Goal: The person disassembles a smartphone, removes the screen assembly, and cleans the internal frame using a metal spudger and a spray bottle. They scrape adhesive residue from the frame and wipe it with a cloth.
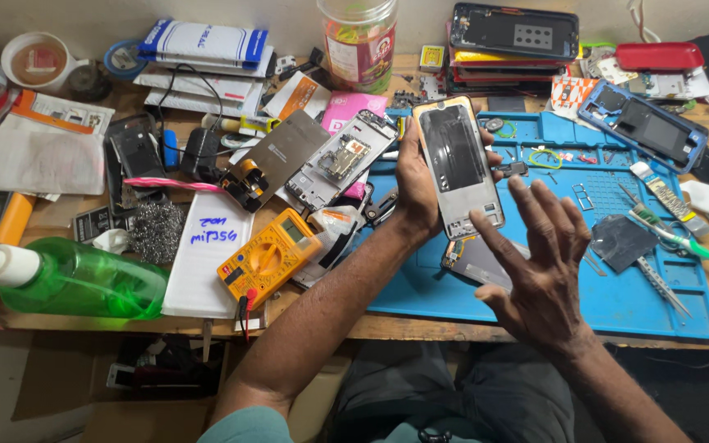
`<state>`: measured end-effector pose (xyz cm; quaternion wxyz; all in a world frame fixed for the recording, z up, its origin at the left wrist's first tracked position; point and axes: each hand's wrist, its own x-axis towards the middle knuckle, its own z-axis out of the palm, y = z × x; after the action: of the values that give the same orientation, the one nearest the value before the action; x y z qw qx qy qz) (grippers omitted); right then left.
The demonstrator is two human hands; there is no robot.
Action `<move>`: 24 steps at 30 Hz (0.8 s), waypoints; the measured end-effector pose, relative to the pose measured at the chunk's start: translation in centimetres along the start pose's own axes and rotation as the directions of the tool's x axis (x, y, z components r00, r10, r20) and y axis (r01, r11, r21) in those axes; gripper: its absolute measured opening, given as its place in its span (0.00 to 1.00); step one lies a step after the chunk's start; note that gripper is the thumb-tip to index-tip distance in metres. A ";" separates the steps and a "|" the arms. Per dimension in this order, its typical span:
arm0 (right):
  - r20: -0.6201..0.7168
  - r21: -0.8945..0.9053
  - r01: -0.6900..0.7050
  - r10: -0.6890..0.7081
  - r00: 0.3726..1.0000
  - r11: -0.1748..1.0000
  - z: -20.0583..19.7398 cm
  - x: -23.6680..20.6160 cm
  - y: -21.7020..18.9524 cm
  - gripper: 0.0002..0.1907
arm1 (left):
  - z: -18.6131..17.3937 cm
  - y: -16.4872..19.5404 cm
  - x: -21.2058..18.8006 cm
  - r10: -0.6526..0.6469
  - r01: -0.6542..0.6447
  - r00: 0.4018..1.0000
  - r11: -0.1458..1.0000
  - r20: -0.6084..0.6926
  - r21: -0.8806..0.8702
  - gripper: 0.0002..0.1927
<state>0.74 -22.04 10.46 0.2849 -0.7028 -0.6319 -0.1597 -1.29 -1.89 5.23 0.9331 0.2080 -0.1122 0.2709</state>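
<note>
- The left hand [417, 176], at the centre of the frame, has its grip clamped on a bare phone middle frame with a dark inner plate and pale metal rim [458, 166]; the thumb side wraps the frame's left edge, and fingertips show past its right edge.
- The frame is held up above the blue silicone work mat [617, 299], its long axis running from upper left to lower right of the picture, top end farthest from the person.
- The right hand [545, 267] hovers lower right of the frame, palm facing down, fingers spread apart and holding nothing; the frame lies up and to the left of it, just beside the fingertips but apart.
- The left hand is the nearer one, since it already carries the frame; the right hand touches nothing.
- Under the frame's lower end a dark flat phone panel [476, 261] lies on the mat.
- Left of centre, on the wooden surface [420, 328], sit an orange multimeter [268, 256] and an opened phone body with exposed circuit board [340, 160]; a green spray bottle [75, 283] lies at lower left.
- At right, a green-handled toothbrush [683, 242] and metal tweezers [660, 285] rest on the mat.
</note>
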 end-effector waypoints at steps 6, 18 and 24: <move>0.122 -0.093 0.100 -0.088 0.989 0.991 0.5 0.4 -0.7 0.40 | -0.3 -0.3 -0.1 -0.019 0.021 0.999 0.998 -0.035 0.066 0.40; -0.061 0.156 -0.192 0.204 0.977 0.969 0.0 -0.3 -0.5 0.33 | 1.1 -0.1 -0.6 -0.011 0.011 1.000 1.000 -0.013 -0.024 0.40; -0.002 -0.038 0.007 -0.007 1.000 0.999 1.1 0.5 -1.2 0.33 | 1.4 -0.1 -1.0 -0.003 0.002 1.000 1.000 0.008 0.017 0.39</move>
<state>-0.49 -20.99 10.15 0.2718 -0.7057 -0.6310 -0.1734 -2.21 -3.07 6.09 0.9312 0.2172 -0.1134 0.2699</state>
